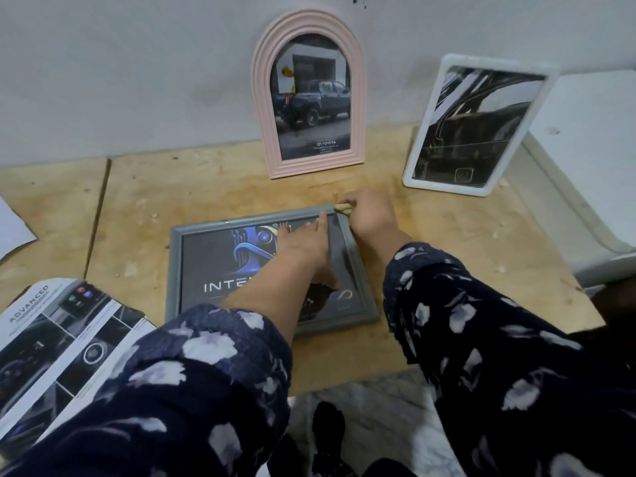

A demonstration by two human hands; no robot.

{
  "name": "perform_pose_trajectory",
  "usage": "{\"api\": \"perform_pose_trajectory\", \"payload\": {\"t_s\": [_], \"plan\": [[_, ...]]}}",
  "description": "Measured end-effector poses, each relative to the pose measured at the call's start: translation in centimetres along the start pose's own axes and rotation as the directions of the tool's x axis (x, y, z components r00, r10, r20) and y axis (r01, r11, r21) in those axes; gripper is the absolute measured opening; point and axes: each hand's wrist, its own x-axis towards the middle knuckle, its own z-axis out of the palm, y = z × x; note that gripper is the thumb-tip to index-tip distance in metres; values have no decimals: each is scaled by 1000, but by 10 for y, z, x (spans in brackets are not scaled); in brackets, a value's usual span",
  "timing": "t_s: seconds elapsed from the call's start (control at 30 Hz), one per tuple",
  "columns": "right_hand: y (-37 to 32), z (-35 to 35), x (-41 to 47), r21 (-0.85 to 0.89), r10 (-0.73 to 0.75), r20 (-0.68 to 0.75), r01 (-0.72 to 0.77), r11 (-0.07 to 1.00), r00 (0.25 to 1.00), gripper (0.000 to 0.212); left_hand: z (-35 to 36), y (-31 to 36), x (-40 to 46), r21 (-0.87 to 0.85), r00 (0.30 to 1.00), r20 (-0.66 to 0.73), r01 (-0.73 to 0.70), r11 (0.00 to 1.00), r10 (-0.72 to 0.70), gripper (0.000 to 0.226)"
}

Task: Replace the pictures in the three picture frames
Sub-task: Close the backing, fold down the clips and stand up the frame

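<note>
Pale, scuffed wall (120, 80) is filling the top of the view, and below it a worn wooden tabletop (213, 187) is running across the middle, with a seam showing near its left end. Both arms, in dark sleeves with pale blotches (192, 373), are reaching forward from the bottom edge.

Lying flat at the middle of the tabletop is a grey rectangular frame (179, 270), its dark picture showing a blue-and-gold figure and pale letters partly covered by the left forearm. Behind it, a pink arched frame (261, 108) is standing upright against the wall and showing a dark pickup truck. To the right of that, a white rectangular frame (537, 108) is leaning back at a tilt, holding a dark picture with pale lines. A white block (592, 139) is sitting just behind it at the right edge.

At lower left, a printed brochure page (55, 335) with car photos is lying partly under the left sleeve, and a corner of a white sheet (10, 225) is showing at the far left.

The left hand (303, 242) is lying open, fingers straight and pressing flat on the grey frame's glass near its far right corner. The right hand (370, 215) is curling its fingers around that same corner, pinching the frame's edge.
</note>
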Motion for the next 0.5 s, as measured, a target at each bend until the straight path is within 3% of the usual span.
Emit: {"api": "perform_pose_trajectory", "payload": {"t_s": [0.1,0.37,0.5], "plan": [[7,4,-7,-77,-54,15,55,996,998,39,4,-5,0,-33,1000,-12,-4,999,4,134],[22,4,-71,-33,-115,-45,113,993,992,38,10,-8,-3,-87,1000,-25,-13,996,11,134],[29,8,-94,9,-62,-20,62,998,998,37,16,-8,-7,-88,1000,-26,-12,996,10,127]]}}
